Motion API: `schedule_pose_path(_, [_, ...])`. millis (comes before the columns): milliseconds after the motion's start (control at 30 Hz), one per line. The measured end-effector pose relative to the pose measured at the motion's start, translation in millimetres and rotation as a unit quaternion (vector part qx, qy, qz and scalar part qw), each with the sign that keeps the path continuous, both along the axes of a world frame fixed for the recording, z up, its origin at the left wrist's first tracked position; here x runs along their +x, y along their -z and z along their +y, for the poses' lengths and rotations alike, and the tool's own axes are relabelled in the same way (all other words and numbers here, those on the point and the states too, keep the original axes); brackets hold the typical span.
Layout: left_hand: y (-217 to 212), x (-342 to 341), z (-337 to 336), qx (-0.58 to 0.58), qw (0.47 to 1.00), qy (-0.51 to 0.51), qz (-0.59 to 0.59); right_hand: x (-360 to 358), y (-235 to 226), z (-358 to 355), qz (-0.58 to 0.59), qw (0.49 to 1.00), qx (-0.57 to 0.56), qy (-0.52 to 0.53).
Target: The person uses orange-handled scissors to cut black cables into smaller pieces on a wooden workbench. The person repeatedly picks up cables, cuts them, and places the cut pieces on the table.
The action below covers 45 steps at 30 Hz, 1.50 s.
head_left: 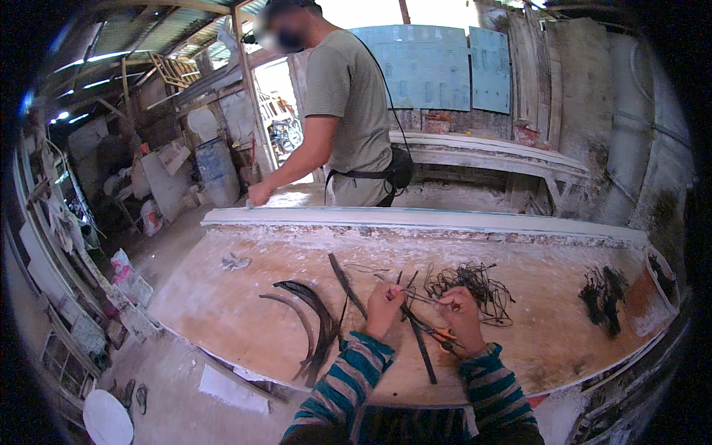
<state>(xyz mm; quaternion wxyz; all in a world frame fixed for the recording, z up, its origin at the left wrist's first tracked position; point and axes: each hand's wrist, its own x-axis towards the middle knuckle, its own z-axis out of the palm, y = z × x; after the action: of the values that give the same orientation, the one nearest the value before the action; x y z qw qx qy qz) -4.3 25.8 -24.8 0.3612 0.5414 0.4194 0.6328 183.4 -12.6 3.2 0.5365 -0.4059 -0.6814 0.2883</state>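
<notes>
Over the middle of the table, my left hand is closed in a pinch on one end of a thin dark cord. The cord spans the short gap to my right hand, whose fingers pinch its other end. Just below the right hand are scissors with orange handles; whether they touch the palm I cannot tell. A tangle of thin black cords lies behind and beside the right hand. Dark flat strips lie under and near the hands, and a curved bundle of black strips rests to the left.
The wooden table is dusted white, with a raised pale board along its far edge. More black strands lie at the right beside a container on its side. Beyond the board stands another person, an arm reaching toward its left end.
</notes>
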Motion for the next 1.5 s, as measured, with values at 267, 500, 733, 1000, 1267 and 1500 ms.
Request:
schedule_pose_path(267, [9.3,-3.9,6.6,-0.056,0.993,0.02,-0.101,-23.5,-14.5,-22.6,-0.072,0.958,-0.067,-0.268])
schedule_pose_path(500, [22.0,1.1,8.9,-0.044,0.996,0.015,-0.075,-22.1,-13.8,-22.8,-0.075,0.955,-0.118,-0.261])
schedule_pose_path(733, [30.4,2.2,10.8,-0.022,0.999,0.009,0.027,-23.0,-17.8,-27.3,-0.034,0.967,-0.134,-0.215])
schedule_pose_path(1000, [16.8,7.1,-0.4,-0.023,0.997,0.015,0.067,-23.7,-11.3,-25.4,0.007,0.972,-0.148,-0.18])
schedule_pose_path(1267, [-0.8,10.9,-17.1,-0.091,0.968,0.232,-0.027,-9.9,-3.1,-5.7,0.085,0.996,-0.026,0.001])
schedule_pose_path(1500, [-9.9,26.1,-34.6,-0.125,0.883,0.452,-0.005,3.2,14.8,13.5,0.081,0.991,0.009,0.106])
